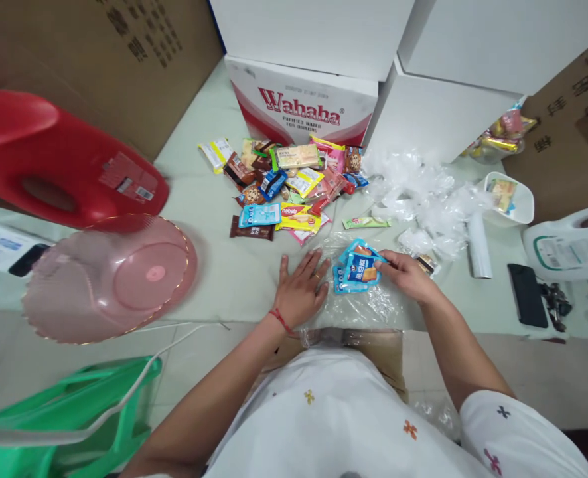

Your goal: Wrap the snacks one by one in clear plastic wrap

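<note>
Blue snack packets [362,267] overlap on a clear plastic bag [361,307] near the table's front edge. My right hand [404,273] pinches the right edge of these packets between thumb and fingers. To their left, my left hand [302,285] lies flat with its fingers spread, at the bag's left side; a red string circles its wrist. Beyond the hands is a pile of mixed wrapped snacks [294,179], with a yellow packet [298,217] and a light blue packet [259,215] at its near side. A thin green packet [366,223] lies apart from the pile.
At left are a pink bowl [147,275] and a red jug [75,159]. Crumpled clear bags [423,192], a plastic roll [479,245], a white container [523,202], a phone [527,295] and keys [555,305] lie right. A Wahaha box [301,106] stands behind; a green stool [75,405] is below.
</note>
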### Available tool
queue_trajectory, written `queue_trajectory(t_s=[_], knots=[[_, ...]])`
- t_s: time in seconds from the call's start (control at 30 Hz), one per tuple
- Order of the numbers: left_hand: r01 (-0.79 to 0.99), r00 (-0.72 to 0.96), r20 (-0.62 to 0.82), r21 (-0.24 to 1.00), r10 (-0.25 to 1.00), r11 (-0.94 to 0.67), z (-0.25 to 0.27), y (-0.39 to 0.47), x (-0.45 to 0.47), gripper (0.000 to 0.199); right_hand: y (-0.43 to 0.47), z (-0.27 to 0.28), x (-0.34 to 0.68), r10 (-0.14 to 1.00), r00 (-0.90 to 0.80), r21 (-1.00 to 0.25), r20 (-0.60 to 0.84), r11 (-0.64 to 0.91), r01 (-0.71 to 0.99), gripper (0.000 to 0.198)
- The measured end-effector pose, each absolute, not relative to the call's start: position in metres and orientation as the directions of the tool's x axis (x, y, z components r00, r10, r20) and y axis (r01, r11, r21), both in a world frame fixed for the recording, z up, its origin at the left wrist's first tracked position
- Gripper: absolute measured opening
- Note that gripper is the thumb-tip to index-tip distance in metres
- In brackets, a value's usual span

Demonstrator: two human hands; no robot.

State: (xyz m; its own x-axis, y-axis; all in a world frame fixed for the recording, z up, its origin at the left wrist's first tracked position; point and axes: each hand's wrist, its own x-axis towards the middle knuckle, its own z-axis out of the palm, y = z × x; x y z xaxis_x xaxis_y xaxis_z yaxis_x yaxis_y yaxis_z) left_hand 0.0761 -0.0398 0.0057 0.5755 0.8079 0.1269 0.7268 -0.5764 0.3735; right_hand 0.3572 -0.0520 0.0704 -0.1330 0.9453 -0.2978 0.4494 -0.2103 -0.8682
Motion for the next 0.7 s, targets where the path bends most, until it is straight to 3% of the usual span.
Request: queue_trajectory(t_s=[0.07, 0.13, 0.27, 0.33, 0.4, 0.5, 0.6, 0.7], knots=[[0.726, 0.578, 0.132, 0.369, 0.805, -0.581, 0.006, -0.040, 0.076, 0.053, -0.050, 0.069, 0.353, 0.904, -0.274, -0.878, -0.328, -0.185, 0.441, 0.039], [0.727, 0.577, 0.137, 0.362, 0.805, -0.583, 0.006, -0.039, 0.076, 0.053, -0.049, 0.063, 0.347, 0.889, -0.288, -0.813, -0.355, -0.141, 0.565, 0.033], [0.731, 0.579, 0.130, 0.355, 0.805, -0.583, 0.007, -0.039, 0.076, 0.054, -0.052, 0.058, 0.331, 0.948, -0.071, -0.437, -0.311, -0.076, 0.896, 0.030], [0.729, 0.584, 0.124, 0.354, 0.802, -0.586, 0.007, -0.039, 0.076, 0.055, -0.051, 0.070, 0.324, 0.975, -0.005, -0.276, -0.221, -0.058, 0.959, 0.031], [0.729, 0.588, 0.122, 0.349, 0.800, -0.589, 0.007, -0.040, 0.076, 0.055, -0.039, 0.088, 0.311, 0.993, 0.017, -0.207, -0.118, -0.041, 0.978, 0.033], [0.733, 0.589, 0.118, 0.339, 0.799, -0.590, 0.006, -0.040, 0.075, 0.053, 0.004, 0.107, 0.273, 0.987, -0.152, -0.236, -0.045, 0.137, 0.962, 0.030], [0.742, 0.586, 0.097, 0.335, 0.805, -0.580, 0.006, -0.039, 0.075, 0.049, 0.060, 0.100, 0.214, 0.868, -0.494, -0.242, 0.060, 0.492, 0.836, 0.024], [0.748, 0.586, 0.072, 0.334, 0.807, -0.573, 0.008, -0.038, 0.075, 0.046, 0.105, 0.077, 0.159, 0.788, -0.601, -0.171, 0.130, 0.615, 0.770, 0.027]])
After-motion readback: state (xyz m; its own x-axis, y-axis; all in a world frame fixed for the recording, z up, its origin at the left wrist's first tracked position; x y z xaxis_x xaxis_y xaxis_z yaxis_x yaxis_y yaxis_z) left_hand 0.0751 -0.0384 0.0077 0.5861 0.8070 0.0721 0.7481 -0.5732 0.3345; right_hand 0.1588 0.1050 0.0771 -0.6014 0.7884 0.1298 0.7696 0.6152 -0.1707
